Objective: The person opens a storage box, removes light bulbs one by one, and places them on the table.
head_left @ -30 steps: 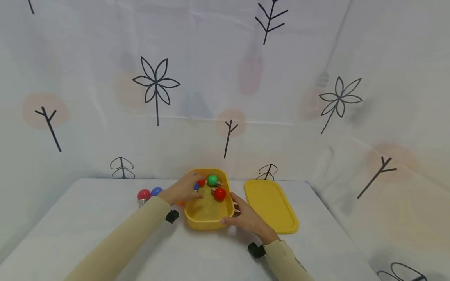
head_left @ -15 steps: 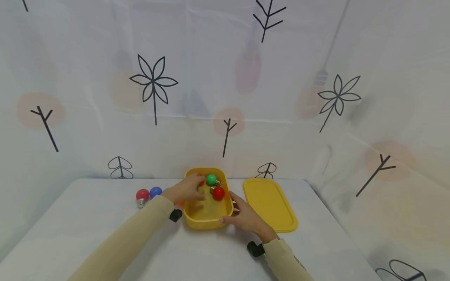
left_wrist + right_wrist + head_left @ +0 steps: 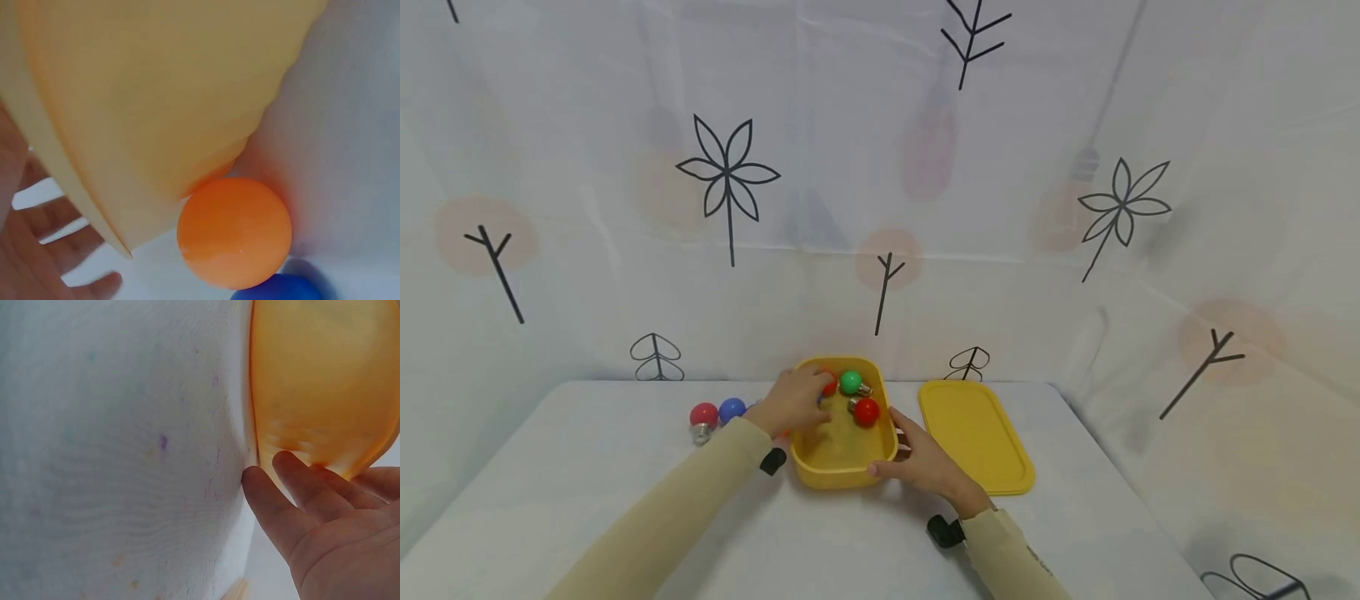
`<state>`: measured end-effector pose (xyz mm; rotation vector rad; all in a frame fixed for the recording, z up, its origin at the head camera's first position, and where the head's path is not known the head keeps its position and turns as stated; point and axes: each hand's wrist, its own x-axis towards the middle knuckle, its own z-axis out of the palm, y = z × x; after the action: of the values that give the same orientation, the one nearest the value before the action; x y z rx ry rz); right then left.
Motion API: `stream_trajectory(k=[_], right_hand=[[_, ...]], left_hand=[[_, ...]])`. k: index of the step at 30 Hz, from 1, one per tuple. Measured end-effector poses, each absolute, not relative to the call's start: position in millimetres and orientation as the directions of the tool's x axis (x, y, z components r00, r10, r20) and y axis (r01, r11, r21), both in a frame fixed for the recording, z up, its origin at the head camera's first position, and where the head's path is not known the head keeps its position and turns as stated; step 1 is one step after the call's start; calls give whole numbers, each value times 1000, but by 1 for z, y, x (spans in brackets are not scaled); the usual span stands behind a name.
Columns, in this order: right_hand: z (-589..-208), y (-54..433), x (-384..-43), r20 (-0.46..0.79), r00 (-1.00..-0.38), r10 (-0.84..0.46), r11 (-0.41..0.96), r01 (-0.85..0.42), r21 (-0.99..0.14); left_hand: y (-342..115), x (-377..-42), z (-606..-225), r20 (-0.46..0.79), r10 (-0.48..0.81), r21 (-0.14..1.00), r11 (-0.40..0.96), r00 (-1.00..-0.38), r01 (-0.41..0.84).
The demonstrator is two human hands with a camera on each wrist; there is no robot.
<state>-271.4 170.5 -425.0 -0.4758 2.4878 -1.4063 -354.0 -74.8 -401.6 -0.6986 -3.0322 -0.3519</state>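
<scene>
A yellow plastic box (image 3: 835, 478) holds small coloured light bulbs: a green bulb (image 3: 851, 382), a red bulb (image 3: 867, 412) and another red bulb (image 3: 829, 383). My left hand (image 3: 793, 400) reaches over the box's left rim with spread fingers, beside the second red bulb. A bit of blue shows by its fingers, mostly hidden. In the left wrist view, an orange bulb (image 3: 234, 233) lies against the box's outer wall, with a blue bulb (image 3: 278, 289) near it. My right hand (image 3: 925, 461) rests against the box's right side, its straight fingers (image 3: 309, 487) touching the wall.
A flat yellow lid (image 3: 976, 437) lies to the right of the box. On the left of the white table (image 3: 625, 467) lie a pinkish-red bulb (image 3: 703, 415) and a blue bulb (image 3: 732, 409). A patterned white cloth (image 3: 820, 208) hangs behind the table.
My left hand has shifted slightly inside the box, and the blue bulb by its fingers shows less than a second ago. My right hand stays at the box's side.
</scene>
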Motion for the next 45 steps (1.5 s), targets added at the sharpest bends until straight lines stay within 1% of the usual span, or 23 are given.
stream_trajectory(k=[1,5,9,13,15,16,21,23,24,26,30,32,34,38,41,45], right_hand=[[-428,171,-273,-46,-919,-392,483,-163,-860],[-447,174,-284,-40,-925,-377,494,-165,-854],[-447,174,-284,-42,-929,-367,499,-158,-852],[-448,174,-284,-39,-930,-366,499,-161,-852],[-448,174,-284,-39,-930,-365,502,-161,-850],[-448,174,-284,-42,-930,-364,505,-159,-848],[-447,174,-285,-41,-931,-362,512,-162,-844],[-447,174,-285,-40,-932,-360,516,-164,-841],[-447,174,-285,-38,-932,-360,517,-166,-840],[-446,174,-285,-36,-932,-360,519,-168,-838],[-448,174,-285,-28,-929,-368,514,-179,-839],[-448,174,-285,-28,-928,-372,509,-179,-842],[-448,174,-284,-27,-929,-370,509,-178,-842],[-448,174,-284,-45,-936,-348,530,-157,-833],[-447,173,-284,-54,-940,-337,541,-147,-828],[-447,173,-284,-55,-939,-339,532,-143,-835]], left_hand=[[-75,-355,-402,54,426,205,881,-903,428],[-76,-354,-403,15,409,229,887,-913,401],[-77,-353,-403,26,440,243,868,-897,433],[-78,-353,-403,46,477,357,813,-878,461],[-78,-354,-404,62,476,386,799,-877,461],[-79,-354,-404,65,470,387,801,-880,456],[-80,-356,-407,73,445,289,847,-892,446],[-79,-356,-408,68,450,284,847,-891,449],[-78,-356,-408,69,458,294,839,-886,457],[-77,-354,-409,52,468,351,818,-882,455],[-72,-350,-407,31,502,504,739,-864,447],[-71,-349,-406,31,500,532,725,-865,438],[-70,-348,-405,29,488,524,736,-873,429],[-71,-349,-407,-21,467,431,802,-884,413],[-71,-349,-409,-55,470,397,820,-881,412],[-69,-350,-412,-58,479,420,808,-876,414]])
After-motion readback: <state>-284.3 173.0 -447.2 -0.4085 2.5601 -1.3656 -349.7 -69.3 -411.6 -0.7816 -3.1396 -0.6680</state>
